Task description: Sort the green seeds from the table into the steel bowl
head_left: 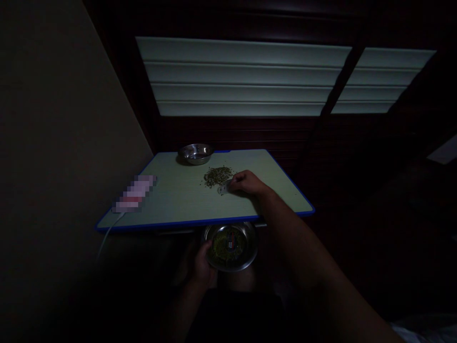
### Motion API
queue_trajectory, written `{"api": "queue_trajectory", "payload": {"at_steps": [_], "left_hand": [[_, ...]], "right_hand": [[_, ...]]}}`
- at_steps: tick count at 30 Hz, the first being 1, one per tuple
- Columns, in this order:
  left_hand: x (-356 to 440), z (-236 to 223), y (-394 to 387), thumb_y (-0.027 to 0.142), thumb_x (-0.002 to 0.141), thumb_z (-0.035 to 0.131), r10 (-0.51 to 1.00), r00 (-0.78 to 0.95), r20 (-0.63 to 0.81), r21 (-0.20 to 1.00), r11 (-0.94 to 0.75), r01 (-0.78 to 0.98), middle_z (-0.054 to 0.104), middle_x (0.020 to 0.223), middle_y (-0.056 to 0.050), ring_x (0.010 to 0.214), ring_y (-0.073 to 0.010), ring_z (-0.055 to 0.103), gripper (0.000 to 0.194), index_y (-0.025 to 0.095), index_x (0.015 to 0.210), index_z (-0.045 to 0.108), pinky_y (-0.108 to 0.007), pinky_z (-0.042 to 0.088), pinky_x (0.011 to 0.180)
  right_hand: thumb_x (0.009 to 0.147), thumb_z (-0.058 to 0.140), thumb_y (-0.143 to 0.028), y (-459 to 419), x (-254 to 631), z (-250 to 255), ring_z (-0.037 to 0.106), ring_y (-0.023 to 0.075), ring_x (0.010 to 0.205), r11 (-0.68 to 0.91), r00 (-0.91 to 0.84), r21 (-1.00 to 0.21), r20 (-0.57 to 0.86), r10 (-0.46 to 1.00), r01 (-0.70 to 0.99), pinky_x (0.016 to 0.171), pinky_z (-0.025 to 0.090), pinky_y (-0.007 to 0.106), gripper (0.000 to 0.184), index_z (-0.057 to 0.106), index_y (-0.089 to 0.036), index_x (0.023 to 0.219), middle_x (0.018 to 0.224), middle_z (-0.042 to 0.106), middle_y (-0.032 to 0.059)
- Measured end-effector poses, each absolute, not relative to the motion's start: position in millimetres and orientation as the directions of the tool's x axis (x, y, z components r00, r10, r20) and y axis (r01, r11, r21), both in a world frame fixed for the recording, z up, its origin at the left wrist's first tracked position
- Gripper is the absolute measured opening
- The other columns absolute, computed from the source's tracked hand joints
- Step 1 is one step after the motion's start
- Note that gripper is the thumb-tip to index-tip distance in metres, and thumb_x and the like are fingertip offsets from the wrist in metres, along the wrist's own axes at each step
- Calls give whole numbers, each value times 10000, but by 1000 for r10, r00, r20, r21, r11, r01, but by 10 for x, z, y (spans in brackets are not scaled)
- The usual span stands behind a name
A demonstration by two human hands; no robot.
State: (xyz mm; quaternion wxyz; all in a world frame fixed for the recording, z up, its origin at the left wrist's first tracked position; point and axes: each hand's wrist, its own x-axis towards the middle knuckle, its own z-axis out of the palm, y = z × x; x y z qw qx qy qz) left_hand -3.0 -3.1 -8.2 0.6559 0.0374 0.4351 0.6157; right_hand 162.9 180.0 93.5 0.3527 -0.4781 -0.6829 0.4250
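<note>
My left hand [204, 264] grips the left rim of a shiny metal bowl [250, 259], held below the table's front edge. Greenish small grains [223, 243] lie in it, along with a dark patch bearing a bright red and blue mark that I cannot make out. Over the tabletop, my right hand [247, 182] is closed on a small pale, see-through flat piece [223, 189], its kind unclear in the dim light. That piece touches the near side of a loose pile of small brownish-green grains [217, 176].
A second metal bowl [196, 155] stands at the back left of the pale, blue-edged table [171, 200]. On the left lies a pixelated phone-like object [134, 194] with a white cable [107, 236] hanging off the edge. Slatted dark-framed doors [243, 128] rise behind.
</note>
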Motion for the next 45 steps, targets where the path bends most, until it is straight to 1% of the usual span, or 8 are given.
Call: {"api": "queue_trajectory", "payload": {"at_steps": [7, 13, 21, 27, 33, 40, 43, 45], "left_hand": [[-26, -109, -25, 224, 741, 614, 831, -146, -537, 572, 231, -787, 785, 801, -97, 1089, -319, 693, 164, 170, 812, 752, -438, 540, 965], [-44, -202, -13, 253, 707, 656, 858, -112, -502, 553, 218, -804, 790, 881, -134, 1138, -363, 662, 207, 143, 856, 750, -481, 539, 959], [-11, -124, -9, 198, 732, 615, 838, -175, -517, 568, 183, -803, 793, 832, -82, 1047, -292, 711, 178, 168, 842, 752, -408, 537, 971], [10, -72, -13, 213, 743, 604, 841, -159, -517, 563, 194, -803, 788, 818, -89, 1086, -308, 694, 172, 165, 821, 750, -427, 528, 985], [11, -74, -20, 226, 731, 613, 852, -145, -503, 549, 185, -815, 790, 852, -102, 1103, -329, 683, 191, 163, 845, 752, -452, 529, 979], [9, -142, -3, 231, 725, 623, 865, -143, -482, 554, 175, -814, 794, 882, -104, 1076, -326, 695, 205, 147, 857, 755, -460, 528, 983], [9, -160, -4, 239, 728, 630, 866, -138, -481, 546, 172, -820, 794, 899, -111, 1107, -335, 681, 213, 147, 871, 758, -460, 525, 987], [3, -167, -4, 246, 723, 637, 863, -137, -486, 548, 179, -817, 793, 900, -114, 1120, -344, 673, 204, 153, 860, 757, -467, 527, 983]], "right_hand": [[535, 728, -290, 1747, 1611, 1035, 446, 85, 507, 176, -362, -889, 12, 932, 422, 524, 354, 237, 185, 631, -141, 584, 526, 542, -31], [530, 760, -284, 1727, 1628, 1119, 475, 85, 513, 223, -548, -876, -54, 835, 427, 539, 368, 236, 195, 699, -127, 627, 539, 589, -25], [530, 773, -188, 1705, 1600, 1194, 568, 113, 535, 214, -754, -873, -227, 617, 438, 559, 433, 239, 159, 744, -130, 675, 598, 691, 14], [566, 767, -178, 1596, 1531, 1243, 557, 105, 487, 203, -790, -854, -319, 524, 479, 532, 437, 232, 120, 736, -138, 675, 563, 682, -2], [537, 790, -167, 1534, 1525, 1288, 578, 121, 476, 175, -769, -843, -354, 532, 509, 529, 440, 240, 136, 727, -134, 652, 554, 684, 5], [562, 800, -224, 1534, 1526, 1258, 577, 106, 496, 201, -795, -829, -387, 468, 522, 560, 461, 241, 181, 713, -135, 692, 571, 682, -14], [566, 801, -246, 1546, 1550, 1265, 596, 115, 513, 202, -797, -833, -380, 469, 515, 568, 476, 248, 211, 700, -136, 714, 588, 685, -11], [574, 795, -264, 1575, 1584, 1287, 616, 124, 535, 179, -794, -864, -326, 513, 471, 572, 485, 251, 223, 671, -143, 713, 614, 696, -2]]}}
